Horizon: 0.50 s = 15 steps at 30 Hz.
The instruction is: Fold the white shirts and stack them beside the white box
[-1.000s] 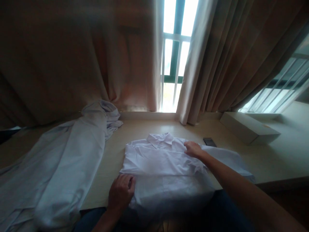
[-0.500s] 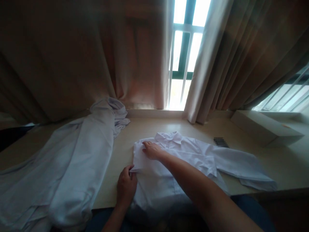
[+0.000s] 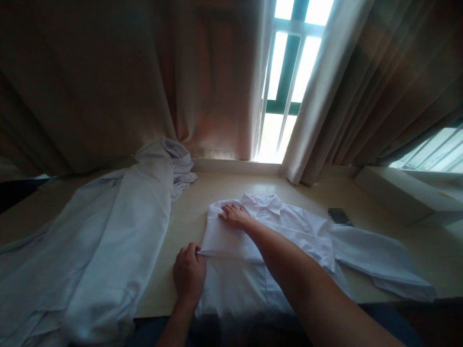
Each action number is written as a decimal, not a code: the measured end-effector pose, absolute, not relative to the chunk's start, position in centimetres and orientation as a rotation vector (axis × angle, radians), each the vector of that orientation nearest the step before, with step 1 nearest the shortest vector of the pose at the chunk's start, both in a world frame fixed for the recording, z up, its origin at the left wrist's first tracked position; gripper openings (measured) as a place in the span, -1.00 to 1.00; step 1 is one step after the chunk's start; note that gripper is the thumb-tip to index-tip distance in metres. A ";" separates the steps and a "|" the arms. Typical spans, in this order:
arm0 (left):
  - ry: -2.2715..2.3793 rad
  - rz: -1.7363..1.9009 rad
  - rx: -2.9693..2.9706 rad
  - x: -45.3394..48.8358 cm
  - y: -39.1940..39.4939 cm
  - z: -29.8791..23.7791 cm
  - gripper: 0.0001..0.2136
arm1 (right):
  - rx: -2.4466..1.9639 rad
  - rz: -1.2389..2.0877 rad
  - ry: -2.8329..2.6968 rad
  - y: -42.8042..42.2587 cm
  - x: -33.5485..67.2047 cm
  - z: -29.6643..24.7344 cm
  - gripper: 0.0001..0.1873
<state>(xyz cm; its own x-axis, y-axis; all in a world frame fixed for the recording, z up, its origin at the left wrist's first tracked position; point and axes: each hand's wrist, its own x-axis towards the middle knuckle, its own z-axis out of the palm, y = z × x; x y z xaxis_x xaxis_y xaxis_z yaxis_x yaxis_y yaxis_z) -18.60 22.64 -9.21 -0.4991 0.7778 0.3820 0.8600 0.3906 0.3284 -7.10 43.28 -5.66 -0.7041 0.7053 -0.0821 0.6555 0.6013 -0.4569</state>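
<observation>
A white collared shirt (image 3: 289,231) lies flat on a beige table (image 3: 188,217) in front of me, collar toward the window, one sleeve stretched out to the right. My left hand (image 3: 189,273) pinches the folded left edge of the shirt near the table's front. My right hand (image 3: 234,216) reaches across my body and lies flat, fingers spread, on the shirt's left shoulder beside the collar.
A heap of pale white cloth (image 3: 97,236) covers the left of the table. A long white box (image 3: 405,195) sits at the right rear, with a small dark object (image 3: 340,217) near the sleeve. Brown curtains (image 3: 108,82) and a barred window (image 3: 285,86) stand behind.
My right hand crossed from the shirt's right shoulder to its left shoulder. The left part of the shirt now lies folded inward, my left hand still at its edge. The right sleeve lies stretched out.
</observation>
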 end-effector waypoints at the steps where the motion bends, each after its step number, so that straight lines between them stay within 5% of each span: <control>1: -2.472 -0.743 -1.485 -18.6 22.6 -9.2 -0.87 | -1.157 0.702 -2.712 43.4 -7.2 -5.6 -0.37; 15: -2.508 -0.787 -1.446 -18.3 22.8 -8.9 -0.85 | -1.636 0.726 -2.322 43.0 -11.7 -4.4 -0.32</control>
<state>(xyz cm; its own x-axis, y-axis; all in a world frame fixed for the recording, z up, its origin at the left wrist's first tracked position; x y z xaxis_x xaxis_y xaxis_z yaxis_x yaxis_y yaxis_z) -18.31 22.80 -8.91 -0.5276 0.7649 0.3695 0.8389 0.4006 0.3685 -11.67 42.98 -4.41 -0.3620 0.9258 -0.1087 0.8229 0.2626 -0.5038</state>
